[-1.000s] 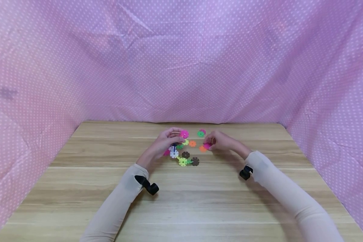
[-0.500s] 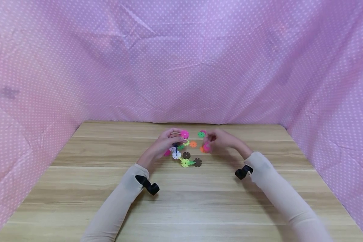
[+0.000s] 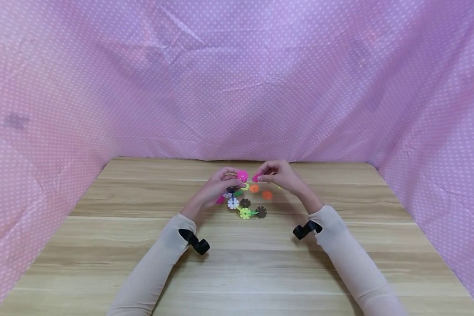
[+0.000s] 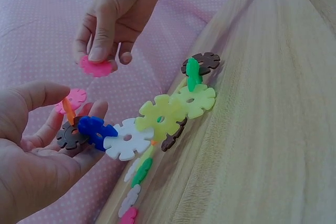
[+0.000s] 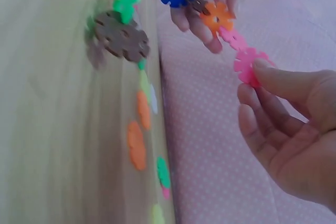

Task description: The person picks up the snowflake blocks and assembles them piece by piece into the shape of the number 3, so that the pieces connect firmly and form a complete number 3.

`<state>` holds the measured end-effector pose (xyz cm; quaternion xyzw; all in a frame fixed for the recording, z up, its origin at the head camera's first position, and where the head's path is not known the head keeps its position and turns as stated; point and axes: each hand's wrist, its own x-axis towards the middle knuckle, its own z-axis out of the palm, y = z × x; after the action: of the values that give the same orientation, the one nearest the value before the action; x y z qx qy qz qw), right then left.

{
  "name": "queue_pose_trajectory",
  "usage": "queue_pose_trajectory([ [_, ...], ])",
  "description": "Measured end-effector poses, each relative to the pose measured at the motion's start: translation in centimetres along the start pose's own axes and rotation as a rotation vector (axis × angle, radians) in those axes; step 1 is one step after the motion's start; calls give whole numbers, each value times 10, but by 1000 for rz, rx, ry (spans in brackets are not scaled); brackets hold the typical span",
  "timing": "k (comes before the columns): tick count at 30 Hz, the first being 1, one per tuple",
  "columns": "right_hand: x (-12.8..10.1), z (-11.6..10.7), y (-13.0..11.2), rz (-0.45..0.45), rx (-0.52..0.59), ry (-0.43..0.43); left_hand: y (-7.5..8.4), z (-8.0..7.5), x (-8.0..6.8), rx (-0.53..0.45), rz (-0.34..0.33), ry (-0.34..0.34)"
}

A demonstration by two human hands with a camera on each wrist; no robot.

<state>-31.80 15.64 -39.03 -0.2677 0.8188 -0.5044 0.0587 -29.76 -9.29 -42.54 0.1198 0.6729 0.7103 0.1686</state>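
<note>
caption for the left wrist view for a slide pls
Left hand holds a chain of snowflake discs while the right hand pinches a loose pink disc above it.

Both hands raised close together, fingers pinching.

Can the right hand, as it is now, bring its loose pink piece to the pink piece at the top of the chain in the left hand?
Probably yes. The right hand pinches the loose pink piece beside the chain's top pink piece, which the left hand holds up; only open air lies between them.

Wooden table [image 3: 142, 245] with scattered orange discs [image 3: 267, 195] nearby
</note>
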Motion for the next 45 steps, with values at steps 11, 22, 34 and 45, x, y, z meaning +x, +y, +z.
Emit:
queue_pose_trajectory([
  [11,1,21,-1,-56,49,180,0,1,0,-28,-7,22],
  [22,-1,26,-4,-135,-3,211,5,6,-1,-12,-25,51],
  [34,-2,30,-7,-179,-71,230,4,8,-2,-23,-62,120],
  [45,-3,35,-4,-229,-79,244,1,10,-1,-17,-75,140],
])
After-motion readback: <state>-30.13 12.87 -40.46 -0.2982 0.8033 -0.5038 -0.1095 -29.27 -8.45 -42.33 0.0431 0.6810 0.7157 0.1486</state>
